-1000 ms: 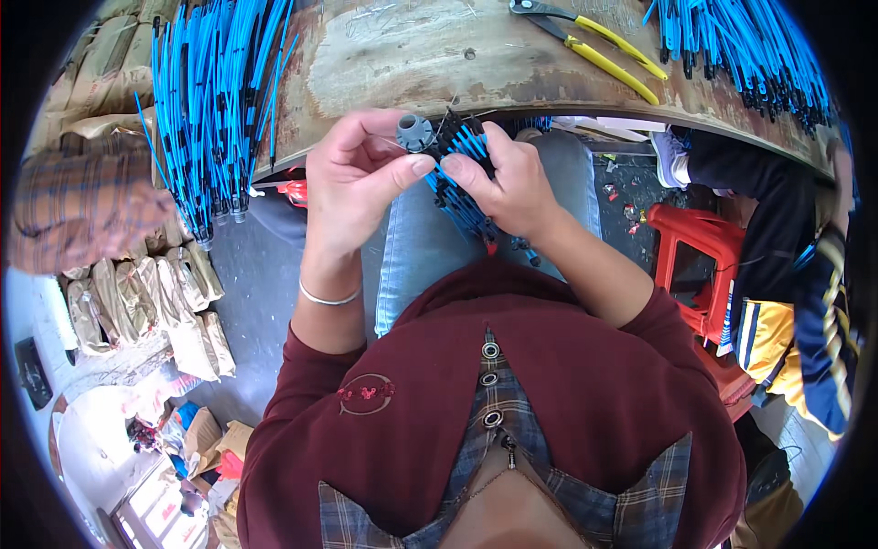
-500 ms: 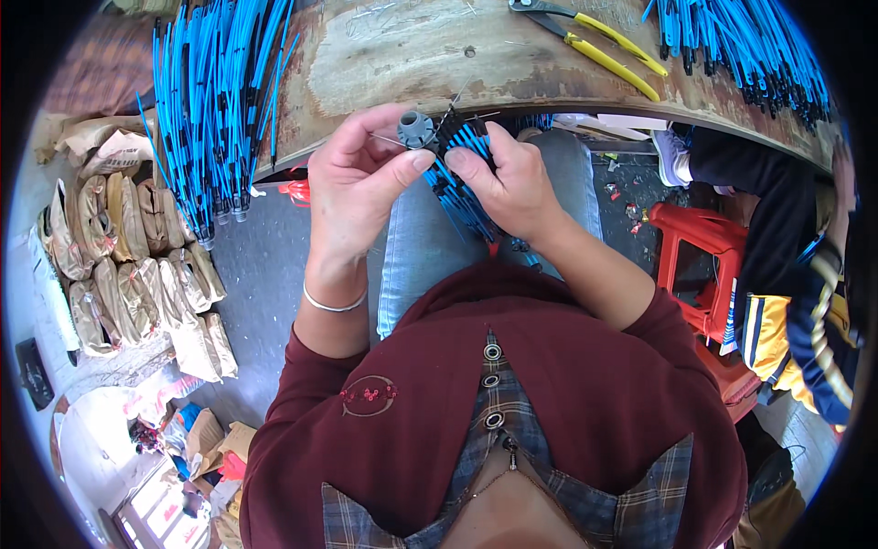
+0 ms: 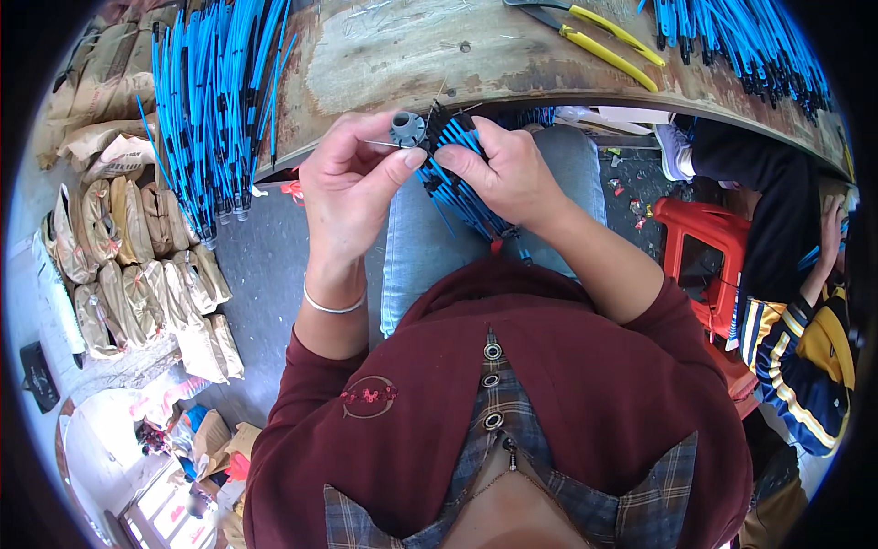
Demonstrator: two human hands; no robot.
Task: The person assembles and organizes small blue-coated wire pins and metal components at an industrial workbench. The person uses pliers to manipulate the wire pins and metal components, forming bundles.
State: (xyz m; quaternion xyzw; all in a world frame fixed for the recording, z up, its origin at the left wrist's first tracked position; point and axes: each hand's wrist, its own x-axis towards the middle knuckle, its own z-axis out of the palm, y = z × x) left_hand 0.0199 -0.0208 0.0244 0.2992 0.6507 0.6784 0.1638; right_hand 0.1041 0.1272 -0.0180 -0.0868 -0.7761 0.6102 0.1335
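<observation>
Above my lap, my left hand [image 3: 349,183] is closed, its thumb and fingers at a grey round plastic hub [image 3: 405,125] with a slotted rim and a hollow collar. A thin metal wire [image 3: 382,144] runs from these fingers to the hub. My right hand [image 3: 512,172] is closed around a bundle of thin blue and black ribs [image 3: 465,201], thumb on top. The bundle's black upper ends fan out against the hub's right side. Its lower part slants down over my jeans. How the ribs join the hub is too small to tell.
A worn wooden table [image 3: 393,64] curves ahead, bearing yellow-handled pliers [image 3: 608,57]. Blue rib bundles [image 3: 215,101] hang over its left edge; more ribs [image 3: 741,55] lie far right. Brown paper packages [image 3: 137,265] stand left. A red stool [image 3: 704,238] and another person's arm [image 3: 828,238] are at right.
My hands, with the hub and the bundle, have shifted slightly left. The hub has tilted a little. At the right, the other person's arm and sleeve have moved.
</observation>
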